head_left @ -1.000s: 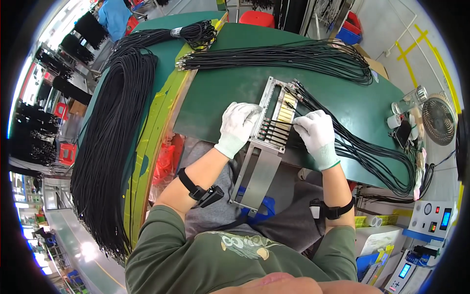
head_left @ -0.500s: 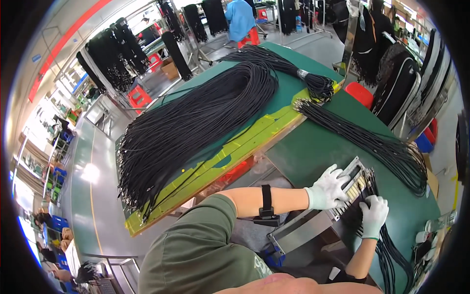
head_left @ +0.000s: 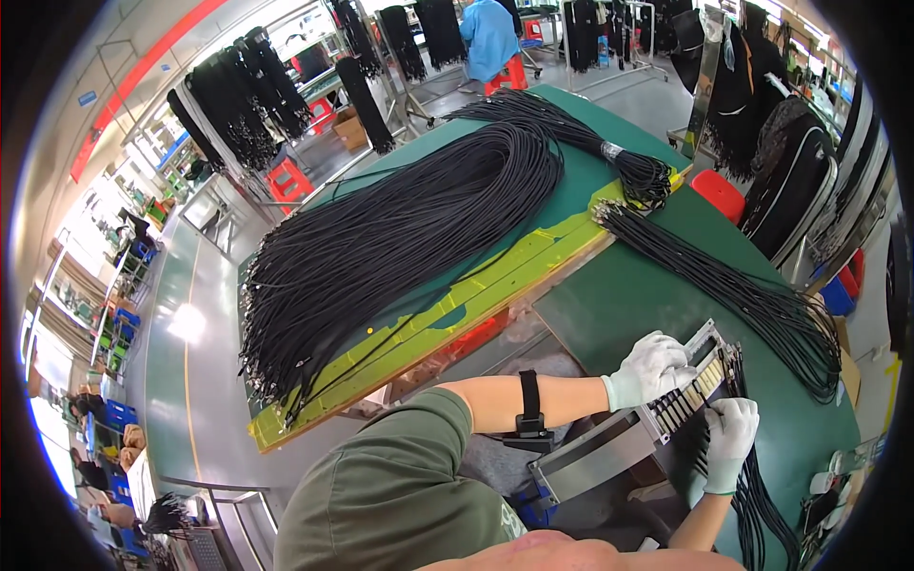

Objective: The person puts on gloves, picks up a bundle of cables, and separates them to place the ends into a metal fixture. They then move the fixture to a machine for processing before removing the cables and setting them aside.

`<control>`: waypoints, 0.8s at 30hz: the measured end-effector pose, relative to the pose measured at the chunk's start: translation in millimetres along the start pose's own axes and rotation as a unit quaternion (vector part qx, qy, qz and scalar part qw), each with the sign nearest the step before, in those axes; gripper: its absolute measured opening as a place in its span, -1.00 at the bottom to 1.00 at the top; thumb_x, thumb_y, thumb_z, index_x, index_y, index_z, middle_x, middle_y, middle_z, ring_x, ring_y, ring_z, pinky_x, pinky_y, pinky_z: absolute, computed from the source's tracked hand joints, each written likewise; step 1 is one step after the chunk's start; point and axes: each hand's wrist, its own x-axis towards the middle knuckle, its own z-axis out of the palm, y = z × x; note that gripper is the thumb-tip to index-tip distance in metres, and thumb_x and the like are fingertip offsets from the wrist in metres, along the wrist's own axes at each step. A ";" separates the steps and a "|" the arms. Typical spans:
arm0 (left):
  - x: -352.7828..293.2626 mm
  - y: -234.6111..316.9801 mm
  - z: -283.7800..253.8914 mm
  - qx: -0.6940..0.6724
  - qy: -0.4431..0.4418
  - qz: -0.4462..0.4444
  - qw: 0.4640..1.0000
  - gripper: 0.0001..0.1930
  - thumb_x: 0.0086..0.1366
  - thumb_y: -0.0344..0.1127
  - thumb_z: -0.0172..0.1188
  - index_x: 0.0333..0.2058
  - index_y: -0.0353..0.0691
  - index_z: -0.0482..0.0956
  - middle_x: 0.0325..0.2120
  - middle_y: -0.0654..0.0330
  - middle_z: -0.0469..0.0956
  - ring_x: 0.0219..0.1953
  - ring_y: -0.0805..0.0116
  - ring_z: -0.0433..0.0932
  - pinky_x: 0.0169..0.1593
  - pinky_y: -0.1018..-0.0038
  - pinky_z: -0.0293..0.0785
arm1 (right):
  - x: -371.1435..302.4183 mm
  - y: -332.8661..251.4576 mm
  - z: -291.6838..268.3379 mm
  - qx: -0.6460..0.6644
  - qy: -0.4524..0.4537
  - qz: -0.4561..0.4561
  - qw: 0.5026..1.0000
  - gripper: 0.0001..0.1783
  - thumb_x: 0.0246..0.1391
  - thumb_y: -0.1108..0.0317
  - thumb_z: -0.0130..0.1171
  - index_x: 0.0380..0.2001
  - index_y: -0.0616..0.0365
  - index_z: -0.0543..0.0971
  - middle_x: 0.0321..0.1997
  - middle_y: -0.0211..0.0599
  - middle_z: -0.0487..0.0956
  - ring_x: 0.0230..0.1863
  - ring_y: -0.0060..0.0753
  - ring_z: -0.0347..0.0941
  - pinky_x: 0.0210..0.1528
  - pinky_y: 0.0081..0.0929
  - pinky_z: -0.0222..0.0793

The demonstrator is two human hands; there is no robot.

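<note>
My left hand (head_left: 655,371), in a white glove, rests at the left edge of a slotted metal fixture (head_left: 706,335). Its fingers are bent together over the row of pale and dark slots; whatever lies beneath the fingertips is hidden. On the other side of the fixture, my right hand (head_left: 733,436), gloved too, has its thumb and fingers closed on a black cable whose end points at the slots. More black cables (head_left: 757,509) run from the fixture's right side down past my right wrist toward the table's near edge.
A large looped bundle of black cables (head_left: 409,209) covers the adjoining green table with its yellow-taped edge (head_left: 381,366). Another cable bundle (head_left: 724,276) lies beyond the fixture. A curved metal plate (head_left: 595,462) extends below my left forearm. A red stool (head_left: 717,196) stands behind the table.
The whole view has shifted slightly. My left hand's spread fingers have drawn together and moved down along the fixture. My right hand stays beside the slots.
</note>
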 end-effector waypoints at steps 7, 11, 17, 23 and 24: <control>7.6 7.8 -6.2 0.003 -0.043 0.015 0.999 -0.88 0.09 -0.30 0.30 -0.40 -0.17 0.63 -0.20 0.14 0.61 -0.09 0.14 0.53 0.05 0.26 0.41 | 0.7 -8.9 6.0 0.004 0.008 -0.015 1.000 -0.85 -0.14 0.43 0.31 -0.45 0.18 0.54 -0.35 -0.24 0.51 -0.16 -0.11 0.37 -0.04 -0.24 0.23; 10.5 22.5 -12.3 -0.013 -0.056 0.113 0.992 -0.89 0.06 -0.34 0.31 -0.41 -0.18 0.62 -0.22 0.14 0.62 -0.09 0.12 0.53 0.04 0.24 0.43 | -1.2 -25.8 21.2 0.083 0.015 -0.015 0.996 -0.82 -0.07 0.30 0.28 -0.42 0.14 0.57 -0.36 -0.23 0.52 -0.18 -0.08 0.39 -0.05 -0.21 0.25; 3.1 13.2 -10.3 -0.029 0.023 0.045 0.998 -0.89 0.00 -0.37 0.34 -0.45 -0.19 0.62 -0.27 0.13 0.62 -0.14 0.09 0.55 -0.01 0.19 0.46 | -12.0 8.6 6.4 0.070 -0.042 0.029 0.996 -0.85 -0.05 0.43 0.28 -0.37 0.23 0.60 -0.36 -0.17 0.53 -0.26 -0.14 0.44 -0.16 -0.29 0.34; 9.7 -0.6 -21.2 0.092 0.024 0.068 0.993 -0.88 0.00 -0.27 0.30 -0.48 -0.16 0.65 -0.30 0.13 0.62 -0.18 0.09 0.56 -0.05 0.20 0.47 | -7.4 5.1 11.3 0.136 0.027 0.004 0.990 -0.88 -0.08 0.51 0.28 -0.39 0.24 0.61 -0.35 -0.16 0.58 -0.27 -0.17 0.51 -0.15 -0.38 0.42; 6.7 -4.7 -26.2 0.102 0.037 0.021 0.994 -0.87 0.00 -0.28 0.31 -0.45 -0.15 0.67 -0.28 0.13 0.63 -0.16 0.09 0.56 -0.02 0.23 0.46 | 1.3 -1.4 11.6 0.099 0.024 -0.017 0.995 -0.88 -0.10 0.51 0.28 -0.40 0.23 0.62 -0.36 -0.17 0.58 -0.29 -0.14 0.50 -0.16 -0.35 0.40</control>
